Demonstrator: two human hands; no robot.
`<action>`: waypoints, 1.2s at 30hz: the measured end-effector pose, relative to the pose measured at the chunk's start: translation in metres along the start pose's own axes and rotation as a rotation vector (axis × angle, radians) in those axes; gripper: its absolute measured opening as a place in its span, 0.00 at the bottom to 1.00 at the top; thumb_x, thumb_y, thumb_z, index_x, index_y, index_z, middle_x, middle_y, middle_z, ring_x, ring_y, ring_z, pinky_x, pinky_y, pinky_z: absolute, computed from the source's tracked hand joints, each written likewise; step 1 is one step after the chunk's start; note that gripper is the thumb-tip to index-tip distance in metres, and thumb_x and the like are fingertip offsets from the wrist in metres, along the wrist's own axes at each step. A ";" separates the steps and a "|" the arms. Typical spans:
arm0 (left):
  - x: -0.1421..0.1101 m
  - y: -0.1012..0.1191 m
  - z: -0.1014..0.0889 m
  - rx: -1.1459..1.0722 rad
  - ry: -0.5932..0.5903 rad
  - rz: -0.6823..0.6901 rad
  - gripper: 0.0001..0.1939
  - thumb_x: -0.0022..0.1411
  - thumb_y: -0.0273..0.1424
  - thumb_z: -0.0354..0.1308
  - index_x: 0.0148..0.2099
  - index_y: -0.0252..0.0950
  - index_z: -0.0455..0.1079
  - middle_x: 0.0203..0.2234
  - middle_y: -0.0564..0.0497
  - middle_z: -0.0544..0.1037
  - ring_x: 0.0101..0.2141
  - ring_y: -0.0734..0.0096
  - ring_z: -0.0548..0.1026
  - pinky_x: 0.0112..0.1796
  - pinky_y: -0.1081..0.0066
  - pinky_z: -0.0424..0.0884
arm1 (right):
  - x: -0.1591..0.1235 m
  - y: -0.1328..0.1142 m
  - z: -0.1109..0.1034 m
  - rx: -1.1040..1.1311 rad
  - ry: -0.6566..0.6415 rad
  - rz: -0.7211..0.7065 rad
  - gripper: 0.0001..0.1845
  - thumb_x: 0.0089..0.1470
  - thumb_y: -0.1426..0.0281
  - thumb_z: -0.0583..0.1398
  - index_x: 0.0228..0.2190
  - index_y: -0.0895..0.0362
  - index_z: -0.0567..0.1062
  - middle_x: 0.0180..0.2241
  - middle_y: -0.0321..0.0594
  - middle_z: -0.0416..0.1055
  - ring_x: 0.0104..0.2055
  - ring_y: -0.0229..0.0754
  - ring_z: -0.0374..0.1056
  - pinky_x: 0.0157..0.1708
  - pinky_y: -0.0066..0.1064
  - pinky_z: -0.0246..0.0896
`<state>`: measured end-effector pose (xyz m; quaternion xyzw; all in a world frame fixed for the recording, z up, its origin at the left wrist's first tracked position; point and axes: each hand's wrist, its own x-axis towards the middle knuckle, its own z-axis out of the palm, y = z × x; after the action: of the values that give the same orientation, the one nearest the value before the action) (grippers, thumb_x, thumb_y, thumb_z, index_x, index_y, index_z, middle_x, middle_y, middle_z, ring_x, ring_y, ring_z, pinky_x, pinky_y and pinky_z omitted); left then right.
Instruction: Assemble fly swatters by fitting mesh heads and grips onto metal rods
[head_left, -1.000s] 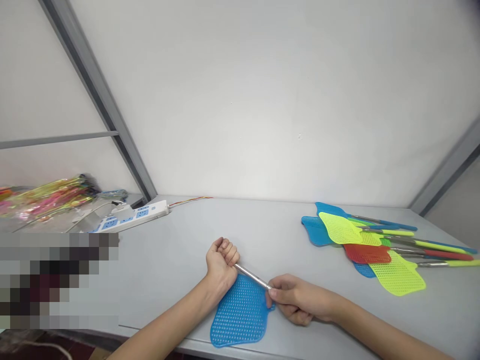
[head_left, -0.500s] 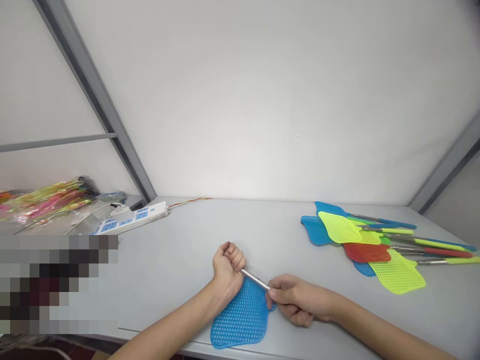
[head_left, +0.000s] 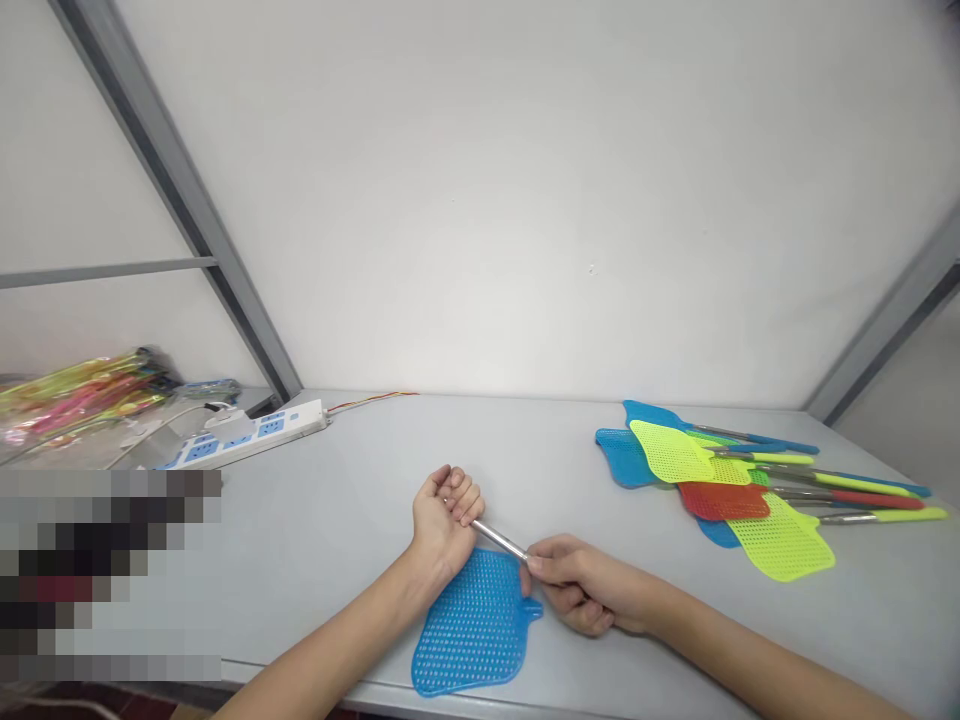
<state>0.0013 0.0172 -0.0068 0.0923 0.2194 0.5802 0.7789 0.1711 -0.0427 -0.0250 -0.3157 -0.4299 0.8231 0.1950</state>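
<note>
My left hand point(head_left: 448, 515) is closed around one end of a thin metal rod point(head_left: 499, 538), palm turned up. The other end is pinched between the thumb and fingers of my right hand point(head_left: 581, 582). Beneath the rod, a blue perforated fly swatter head point(head_left: 471, 628) lies flat at the table's front edge, its short neck point(head_left: 532, 608) pointing right beside my right fingers. My left wrist covers part of its left edge. Whatever sits on the rod's ends is hidden inside my hands.
Several fly swatters in blue, yellow-green and red point(head_left: 724, 500) are piled on the right of the grey table point(head_left: 315, 560). A white power strip point(head_left: 255, 435) with a plug lies at the left. Behind it are colourful wrapped items point(head_left: 90, 395). A white wall point(head_left: 480, 200) stands behind.
Both hands have lifted slightly away from the swatter head with the rod between them. The swatter's neck, partly covered by my right fingers before, now shows. The view has shifted a little.
</note>
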 end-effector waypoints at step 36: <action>0.000 -0.007 -0.002 0.616 -0.239 0.166 0.10 0.53 0.35 0.54 0.32 0.32 0.66 0.29 0.49 0.68 0.31 0.73 0.67 0.35 0.73 0.63 | 0.000 -0.003 -0.009 0.182 0.036 -0.093 0.16 0.51 0.58 0.48 0.26 0.58 0.64 0.12 0.25 0.41 0.11 0.26 0.36 0.08 0.18 0.31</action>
<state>0.0062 0.0148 -0.0108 0.4083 0.2833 0.5331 0.6847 0.1773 -0.0354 -0.0267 -0.2911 -0.3641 0.8429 0.2687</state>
